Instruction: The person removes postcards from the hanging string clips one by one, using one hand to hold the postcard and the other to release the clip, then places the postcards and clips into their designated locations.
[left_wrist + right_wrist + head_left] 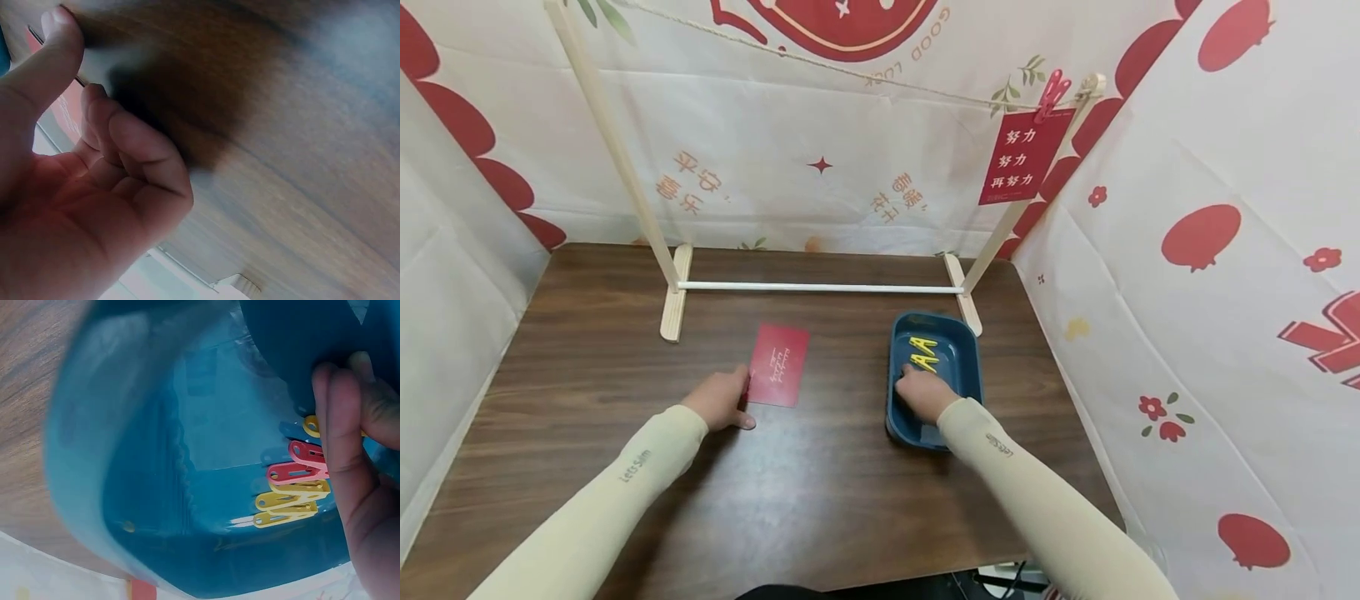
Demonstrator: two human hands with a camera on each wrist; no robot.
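Note:
A red card (778,367) with pale writing lies flat on the table. My left hand (721,400) is at its left edge, fingertips touching it and thumb spread apart. Inside a blue bin (958,333) reaches my right hand (359,450), its thumb and fingertips close together. A yellow clothespin (310,426) is partly hidden behind these fingers; whether they pinch it does not show. Beside it lie red clothespins (297,472) and more yellow clothespins (284,515) in a row. In the head view the hand covers the red ones.
A wooden frame with a white crossbar (820,287) stands behind the card. From its rope (850,71), at the right post (1000,233), a red clothespin (1051,96) hangs a red card (1026,158). Printed cloth (1187,333) encloses the back and sides of the table (760,517).

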